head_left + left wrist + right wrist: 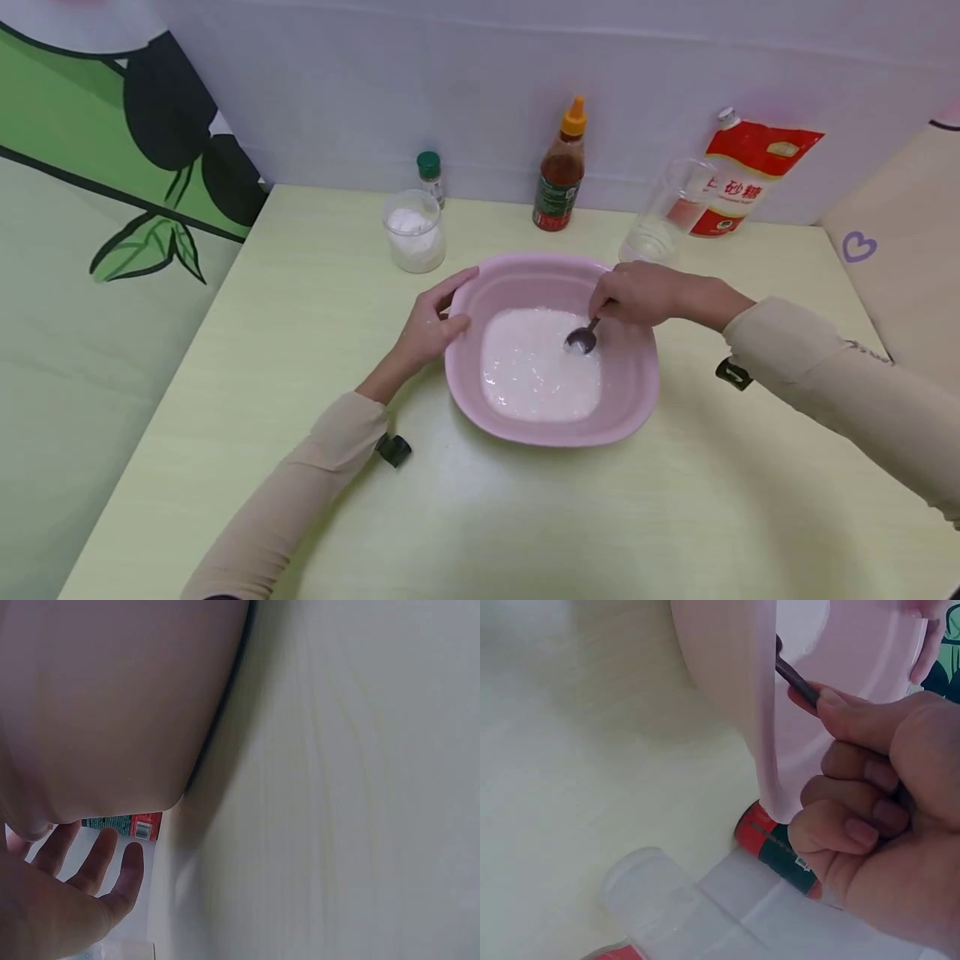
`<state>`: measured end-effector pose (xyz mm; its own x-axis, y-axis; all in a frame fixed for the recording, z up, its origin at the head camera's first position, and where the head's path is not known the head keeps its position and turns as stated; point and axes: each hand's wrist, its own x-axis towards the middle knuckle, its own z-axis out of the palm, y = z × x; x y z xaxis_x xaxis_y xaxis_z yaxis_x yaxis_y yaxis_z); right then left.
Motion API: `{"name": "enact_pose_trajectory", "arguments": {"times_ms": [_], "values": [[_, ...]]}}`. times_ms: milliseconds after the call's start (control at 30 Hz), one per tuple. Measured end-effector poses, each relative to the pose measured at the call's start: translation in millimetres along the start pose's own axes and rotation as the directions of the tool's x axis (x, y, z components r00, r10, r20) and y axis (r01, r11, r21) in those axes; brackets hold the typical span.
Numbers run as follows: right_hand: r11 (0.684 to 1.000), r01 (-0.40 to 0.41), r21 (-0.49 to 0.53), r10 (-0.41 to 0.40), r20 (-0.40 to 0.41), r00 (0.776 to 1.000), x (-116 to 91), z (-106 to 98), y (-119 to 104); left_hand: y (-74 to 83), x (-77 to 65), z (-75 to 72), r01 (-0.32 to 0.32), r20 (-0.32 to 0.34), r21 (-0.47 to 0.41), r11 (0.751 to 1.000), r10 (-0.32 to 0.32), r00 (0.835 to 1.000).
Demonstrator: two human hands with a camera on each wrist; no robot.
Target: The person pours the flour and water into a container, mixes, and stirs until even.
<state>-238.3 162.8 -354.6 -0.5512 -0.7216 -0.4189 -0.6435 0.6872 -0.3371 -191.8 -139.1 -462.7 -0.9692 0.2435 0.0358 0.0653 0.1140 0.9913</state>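
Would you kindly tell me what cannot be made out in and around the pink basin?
Handle end of the spoon: head and right wrist views, covered by the right hand.
Floor of the basin: head view, hidden under the white mixture.
Lower part of the green-capped jar: head view, partly behind the clear cup.
Small print on the orange-capped bottle: head view, too small.

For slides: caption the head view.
Left hand grips a pink basin of white liquid; right hand holds a spoon.
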Motion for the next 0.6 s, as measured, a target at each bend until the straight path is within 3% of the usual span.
{"name": "enact_pose_trajectory", "arguments": {"times_ms": [167,267,433,600], "values": [[0.999,0.044,-0.01,-0.044,-0.125,0.991,23,-1,-2,-1.9,0.6,0.1,-0.005,-0.006,0.003,1.0,0.005,1.0],[0.996,0.092,-0.011,-0.093,-0.144,0.985,39,2,-11,-2.6,0.4,1.3,-0.007,-0.009,0.001,1.0,0.007,1.0],[0.983,0.181,0.03,-0.179,-0.057,0.982,49,8,-34,-1.4,-0.5,2.3,-0.009,0.0,-0.004,1.0,0.009,1.0],[0.966,0.246,0.083,-0.252,0.076,0.965,37,17,-53,1.7,-1.6,0.1,0.001,0.001,-0.005,1.0,-0.001,1.0]]}}
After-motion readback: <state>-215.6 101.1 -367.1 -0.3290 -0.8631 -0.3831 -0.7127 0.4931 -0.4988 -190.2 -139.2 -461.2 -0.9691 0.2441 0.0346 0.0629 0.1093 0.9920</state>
